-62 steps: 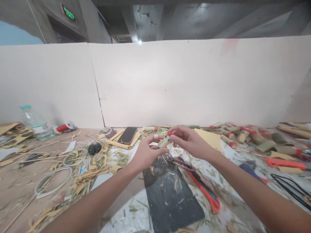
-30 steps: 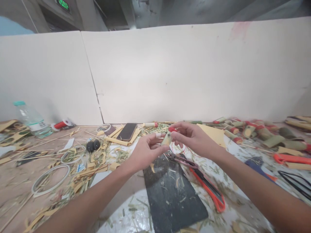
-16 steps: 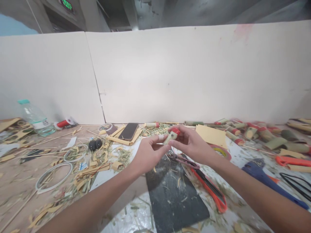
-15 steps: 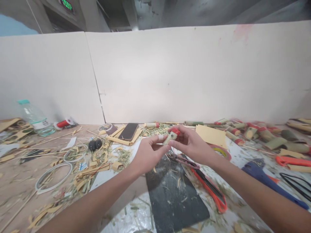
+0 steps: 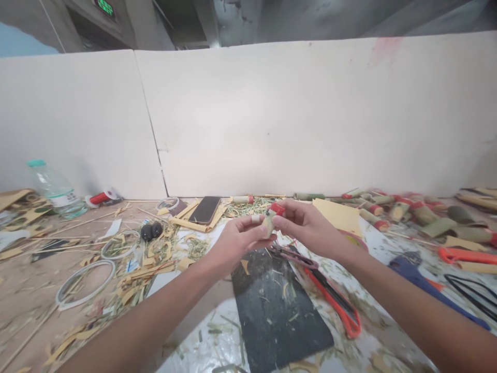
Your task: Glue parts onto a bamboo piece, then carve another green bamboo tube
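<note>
Both my hands meet above the table's middle around one small piece of pale green bamboo tube with a red band (image 5: 272, 216) at its top end. My left hand (image 5: 236, 241) pinches its lower end between thumb and fingers. My right hand (image 5: 306, 225) grips the red upper end with closed fingers. Under the hands lies a dark cutting mat (image 5: 277, 308), and right beside it a pair of pruning shears with orange handles (image 5: 330, 298).
A phone (image 5: 204, 210), two black round things (image 5: 151, 231), wire rings (image 5: 83, 277) and bamboo scraps lie left. A water bottle (image 5: 54, 190) stands far left. Many red-banded bamboo pieces (image 5: 392, 210), a blue tool (image 5: 430, 287) and orange cutters (image 5: 464, 255) lie right. A white board wall (image 5: 310, 114) closes the back.
The bamboo piece has turned more upright between my fingers and the two hands have drawn closer. The view has shifted slightly.
</note>
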A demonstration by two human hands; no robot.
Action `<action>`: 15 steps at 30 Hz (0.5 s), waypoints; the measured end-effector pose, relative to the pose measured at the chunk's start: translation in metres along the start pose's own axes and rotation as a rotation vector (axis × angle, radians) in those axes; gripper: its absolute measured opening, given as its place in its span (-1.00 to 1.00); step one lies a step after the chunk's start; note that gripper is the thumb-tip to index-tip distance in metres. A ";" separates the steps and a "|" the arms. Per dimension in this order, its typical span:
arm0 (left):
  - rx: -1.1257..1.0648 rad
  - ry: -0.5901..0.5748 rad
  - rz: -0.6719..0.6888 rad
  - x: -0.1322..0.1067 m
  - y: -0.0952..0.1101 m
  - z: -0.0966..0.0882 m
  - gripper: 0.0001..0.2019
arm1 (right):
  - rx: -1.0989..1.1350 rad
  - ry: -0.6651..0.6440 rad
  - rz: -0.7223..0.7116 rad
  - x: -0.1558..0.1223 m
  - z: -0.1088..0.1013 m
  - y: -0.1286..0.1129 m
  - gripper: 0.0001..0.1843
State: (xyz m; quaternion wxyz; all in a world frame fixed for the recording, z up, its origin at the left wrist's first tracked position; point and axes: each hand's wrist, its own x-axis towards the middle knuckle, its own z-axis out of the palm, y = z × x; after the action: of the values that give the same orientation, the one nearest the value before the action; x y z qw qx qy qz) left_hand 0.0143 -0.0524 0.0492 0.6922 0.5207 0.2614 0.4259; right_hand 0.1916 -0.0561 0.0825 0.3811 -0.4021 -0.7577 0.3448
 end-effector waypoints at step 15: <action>0.183 0.003 0.072 -0.004 0.008 0.005 -0.58 | -0.004 -0.026 0.010 -0.003 -0.002 -0.007 -0.70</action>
State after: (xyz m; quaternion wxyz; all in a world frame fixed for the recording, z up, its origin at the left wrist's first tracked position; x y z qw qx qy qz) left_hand 0.0138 -0.0573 0.0584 0.6257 0.5900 0.2814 0.4256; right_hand 0.1921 -0.0614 0.0879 0.3688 -0.4021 -0.7614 0.3502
